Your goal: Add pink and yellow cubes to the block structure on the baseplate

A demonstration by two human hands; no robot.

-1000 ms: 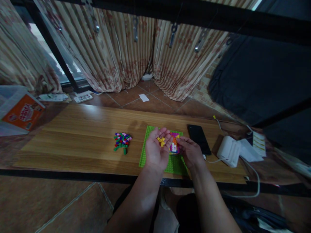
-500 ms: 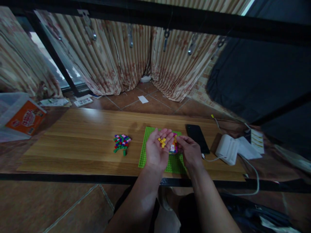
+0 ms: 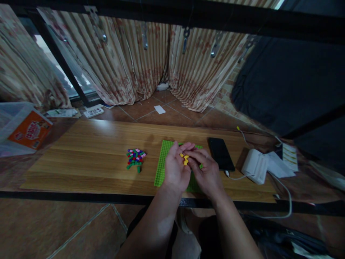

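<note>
My left hand (image 3: 175, 167) is held palm up over the green studded baseplate (image 3: 161, 169), its fingers slightly curled. Several small yellow toy bricks (image 3: 185, 160) lie in that palm. From the right, my right hand (image 3: 206, 169) reaches across, with thumb and fingertips pinching at a yellow brick at the palm's edge. Most of the baseplate's middle, with whatever stands on it, is hidden behind both hands. Left of the baseplate, a pile of small bricks (image 3: 135, 157) in green, red, blue, purple and pink lies loose on the wooden tabletop.
A black phone (image 3: 221, 154) with a cable plugged in lies right of the baseplate. Beyond it sits a white box-shaped device (image 3: 254, 166) with cords. The wooden tabletop (image 3: 81, 158) stretches left towards a clear plastic bin (image 3: 16, 108). A dark bar crosses overhead.
My right hand has moved left from the colourful bricks on the baseplate to the yellow bricks in my left palm. Those colourful bricks are now covered. The view has shifted slightly.
</note>
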